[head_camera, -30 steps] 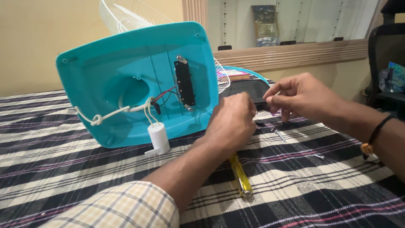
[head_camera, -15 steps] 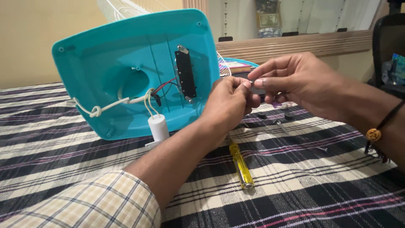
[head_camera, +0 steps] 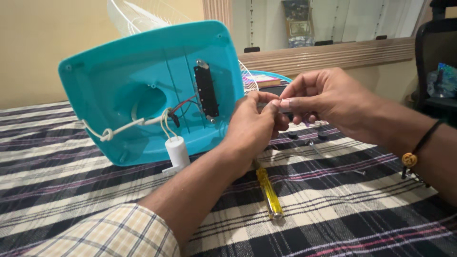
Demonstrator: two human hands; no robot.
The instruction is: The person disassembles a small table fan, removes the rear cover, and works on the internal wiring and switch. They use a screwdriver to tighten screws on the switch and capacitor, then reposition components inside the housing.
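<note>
My left hand (head_camera: 254, 126) and my right hand (head_camera: 328, 102) meet in mid-air above the cloth, fingertips pinching one small pale part (head_camera: 283, 103) between them; most of it is hidden by the fingers. To their left stands a turquoise plastic fan housing (head_camera: 143, 85), its open inside facing me, with a black switch strip (head_camera: 206, 92), red and white wires and a white cylindrical capacitor (head_camera: 177, 153) hanging at its lower edge. A yellow-handled screwdriver (head_camera: 269, 192) lies on the cloth below my left wrist.
A black, white and purple checked cloth (head_camera: 333, 209) covers the surface. Small dark screws (head_camera: 304, 137) lie beneath my hands. A white wire fan grille (head_camera: 138, 14) rises behind the housing. A wooden ledge (head_camera: 333, 52) runs along the back; a dark chair (head_camera: 435, 62) stands at right.
Both hands lifted off the cloth and came together higher, in front of the housing's right side. The view shifted slightly, bringing the housing closer.
</note>
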